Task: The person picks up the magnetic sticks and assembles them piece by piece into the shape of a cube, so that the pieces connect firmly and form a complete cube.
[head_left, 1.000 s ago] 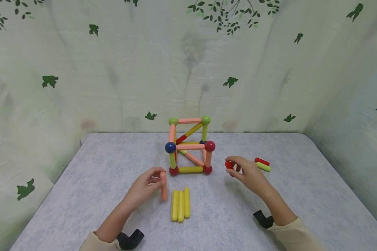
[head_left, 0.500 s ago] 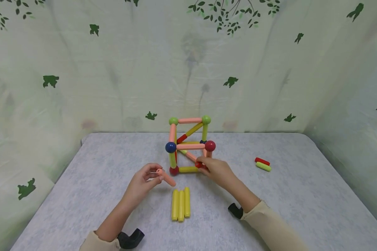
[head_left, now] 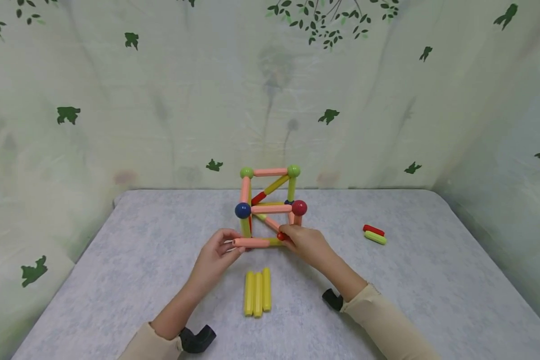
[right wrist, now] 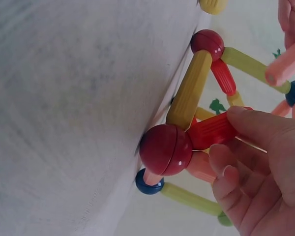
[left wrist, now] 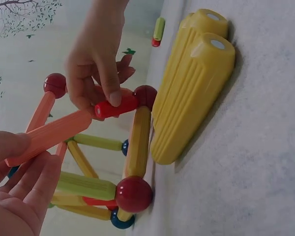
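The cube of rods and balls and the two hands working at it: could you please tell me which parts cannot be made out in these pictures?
- Head view: the right hand hides the cube's front right bottom ball and most of the red rod.
- Head view: the pink rod covers the bottom front yellow bar.
- Left wrist view: the left hand is cut off by the edge.
- Right wrist view: the yellow sticks are cut off at the top edge.

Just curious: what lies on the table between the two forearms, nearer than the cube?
Three yellow sticks lie side by side between the forearms, seen in the head view.
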{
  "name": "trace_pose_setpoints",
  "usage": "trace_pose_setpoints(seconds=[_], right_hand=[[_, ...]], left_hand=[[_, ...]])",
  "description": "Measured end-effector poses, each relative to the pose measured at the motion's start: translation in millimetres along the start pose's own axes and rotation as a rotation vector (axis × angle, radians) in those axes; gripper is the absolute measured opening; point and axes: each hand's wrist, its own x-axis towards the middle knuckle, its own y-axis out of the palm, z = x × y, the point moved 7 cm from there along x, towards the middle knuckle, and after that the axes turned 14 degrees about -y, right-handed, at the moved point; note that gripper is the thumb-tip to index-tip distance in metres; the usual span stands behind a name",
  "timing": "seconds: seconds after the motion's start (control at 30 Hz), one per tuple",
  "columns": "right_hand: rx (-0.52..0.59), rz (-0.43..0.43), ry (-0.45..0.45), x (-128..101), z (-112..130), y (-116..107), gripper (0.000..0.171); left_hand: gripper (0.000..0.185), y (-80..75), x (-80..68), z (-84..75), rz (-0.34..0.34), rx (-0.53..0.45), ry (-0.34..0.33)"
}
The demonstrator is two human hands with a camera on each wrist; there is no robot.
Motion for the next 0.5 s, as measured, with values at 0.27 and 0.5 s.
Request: trace_pose_setpoints(seconds=[0.27, 0.5], right_hand=[[0.045, 0.008, 0.010, 1.9, -0.4, 1.5, 0.018], [0.074, 0.009, 0.031, 0.4, -2.1, 1.6, 0.019]], left_hand=[[0.027, 18.4, 4.4, -27.9, -0.018, 0.032, 0.014], [0.028, 24.0, 5.8, -39.1, -0.055, 0.098, 0.088]])
